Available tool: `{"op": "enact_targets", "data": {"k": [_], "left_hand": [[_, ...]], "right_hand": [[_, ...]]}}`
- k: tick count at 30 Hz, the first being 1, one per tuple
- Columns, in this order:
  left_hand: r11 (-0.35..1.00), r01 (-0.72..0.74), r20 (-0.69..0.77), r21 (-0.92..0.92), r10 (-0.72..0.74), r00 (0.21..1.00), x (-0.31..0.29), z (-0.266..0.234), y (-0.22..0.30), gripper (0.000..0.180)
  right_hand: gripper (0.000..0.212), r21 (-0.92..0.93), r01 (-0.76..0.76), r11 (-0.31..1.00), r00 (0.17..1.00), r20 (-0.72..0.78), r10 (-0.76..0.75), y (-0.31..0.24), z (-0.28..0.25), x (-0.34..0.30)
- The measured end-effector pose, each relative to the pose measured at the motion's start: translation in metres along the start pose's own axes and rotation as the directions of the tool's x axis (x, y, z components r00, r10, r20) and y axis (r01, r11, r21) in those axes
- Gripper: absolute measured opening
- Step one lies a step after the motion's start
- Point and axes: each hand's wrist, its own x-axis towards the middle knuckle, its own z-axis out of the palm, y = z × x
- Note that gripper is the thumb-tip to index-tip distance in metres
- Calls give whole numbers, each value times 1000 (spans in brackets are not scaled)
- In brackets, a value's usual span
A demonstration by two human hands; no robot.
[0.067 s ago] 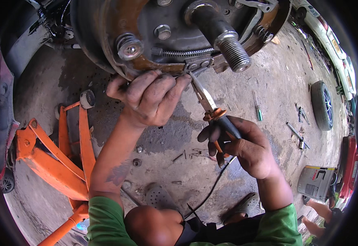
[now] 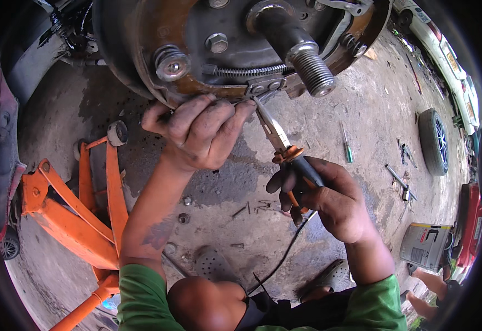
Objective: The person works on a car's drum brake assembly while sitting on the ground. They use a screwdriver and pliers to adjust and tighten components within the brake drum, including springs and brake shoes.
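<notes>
Fingers of the left hand are bunched and curled, raised to the lower edge of the rusty brake shoe; their tips are partly hidden there, so I cannot tell whether they pinch anything. Right-hand fingers and thumb are closed around the black-and-orange handles of the pliers. This tool lies within the grip of the right hand, its metal nose pointing up and to the left, beyond the fingers. The tip of the nose sits just beside the left fingertip nearest it, under a small riveted metal plate and by the end of a short lower spring. The jaws look nearly together, but whether they bite on the spring is too small to tell. Above, a longer spring runs across the brake, and a thick threaded shaft juts out to the right of it. On the concrete floor, a green-handled screwdriver lies to the right of the pliers, well apart from both hands. An orange jack stands to the left of the left forearm.
</notes>
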Motion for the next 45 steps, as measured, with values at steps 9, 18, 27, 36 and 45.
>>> {"op": "enact_targets", "data": {"k": [9,18,27,36,45], "left_hand": [[994,88,-12,-60,-89,996,8,-16,11,17],[-270,914,945,-303,-208,252,21,-40,30,39],[-342,884,947,-318,-162,278,41,-38,8,38],[-2,926,839,-376,-424,340,38,-50,-21,44],[-43,929,834,-368,-456,309,48,-49,-5,38]], "right_hand": [[33,-173,-21,985,987,-161,-7,-7,16,7],[26,-629,-15,777,999,-38,-11,-35,3,9],[39,-750,36,660,999,27,-24,-37,-20,17],[27,-778,437,452,899,361,-247,-34,-61,43],[34,-803,298,516,954,262,-143,-43,-57,38]]}}
